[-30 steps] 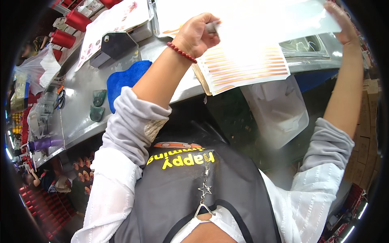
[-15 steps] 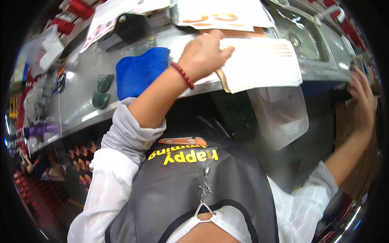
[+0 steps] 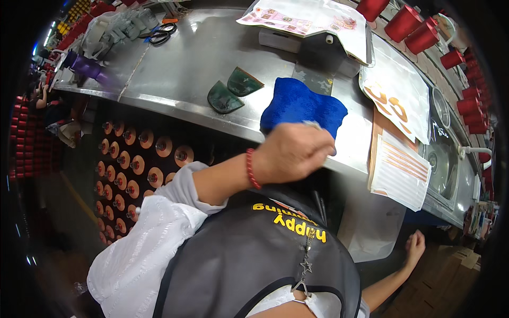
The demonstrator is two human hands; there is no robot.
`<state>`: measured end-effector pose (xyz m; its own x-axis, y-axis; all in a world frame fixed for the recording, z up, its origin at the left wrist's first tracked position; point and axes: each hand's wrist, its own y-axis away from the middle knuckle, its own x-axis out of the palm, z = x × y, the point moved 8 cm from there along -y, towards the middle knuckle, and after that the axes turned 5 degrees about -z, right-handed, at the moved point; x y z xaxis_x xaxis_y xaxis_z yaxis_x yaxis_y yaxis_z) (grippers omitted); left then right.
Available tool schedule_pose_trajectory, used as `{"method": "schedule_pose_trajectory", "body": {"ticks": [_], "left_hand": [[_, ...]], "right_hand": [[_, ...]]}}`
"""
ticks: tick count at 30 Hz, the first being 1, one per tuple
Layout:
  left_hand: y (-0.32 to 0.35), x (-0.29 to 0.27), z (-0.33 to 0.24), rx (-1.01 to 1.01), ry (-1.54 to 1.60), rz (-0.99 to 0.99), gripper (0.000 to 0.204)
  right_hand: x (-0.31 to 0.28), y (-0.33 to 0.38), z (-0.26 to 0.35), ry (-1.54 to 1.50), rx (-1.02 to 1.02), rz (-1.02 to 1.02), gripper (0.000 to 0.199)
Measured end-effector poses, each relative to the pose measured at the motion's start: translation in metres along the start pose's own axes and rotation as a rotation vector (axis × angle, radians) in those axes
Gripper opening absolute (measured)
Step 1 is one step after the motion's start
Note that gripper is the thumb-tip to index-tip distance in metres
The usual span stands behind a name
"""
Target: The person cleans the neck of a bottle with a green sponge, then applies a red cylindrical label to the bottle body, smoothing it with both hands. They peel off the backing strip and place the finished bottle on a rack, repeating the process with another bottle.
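My left hand [image 3: 299, 151], with a red bead bracelet at the wrist, is closed in front of the blue cloth [image 3: 303, 106] on the metal counter. A small pale bit shows at the top of its curled fingers; I cannot make out what it is. Off to the lower right, my right hand [image 3: 415, 248] hangs apart from the counter, its fingers curled and nothing visible in them. Left of the cloth lie two dark green curved scrapers [image 3: 245, 81]. A stack of white printed sheets [image 3: 401, 172] rests on the counter to the right of my left hand.
A sink [image 3: 442, 164] with a tap is at the right. Black scissors [image 3: 160, 34] and a purple bottle [image 3: 85, 66] are at the far left. Printed papers cover a dark box at the back. Under the counter are a translucent bin [image 3: 368, 228] and rows of round copper-coloured pieces [image 3: 137, 165].
My left hand has left the sheet stack and come back toward me, its fingers now curled. My right hand has pulled in from the far right and curled. My view has turned left.
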<state>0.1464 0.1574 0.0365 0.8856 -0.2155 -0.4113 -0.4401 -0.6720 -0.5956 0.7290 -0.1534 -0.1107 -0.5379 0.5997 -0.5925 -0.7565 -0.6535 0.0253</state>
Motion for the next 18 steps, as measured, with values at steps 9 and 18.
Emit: {"method": "schedule_pose_trajectory", "body": {"ticks": [9,18], "left_hand": [[0.097,-0.148,0.126,-0.524,-0.942,-0.061,0.075],[0.097,-0.155,0.135,-0.498,-0.839,-0.059,0.075]], "right_hand": [[0.376,0.111,0.482,0.199,-1.138,0.542,0.011],[0.580,0.199,0.515,0.535,-1.332,0.844,0.054]]}}
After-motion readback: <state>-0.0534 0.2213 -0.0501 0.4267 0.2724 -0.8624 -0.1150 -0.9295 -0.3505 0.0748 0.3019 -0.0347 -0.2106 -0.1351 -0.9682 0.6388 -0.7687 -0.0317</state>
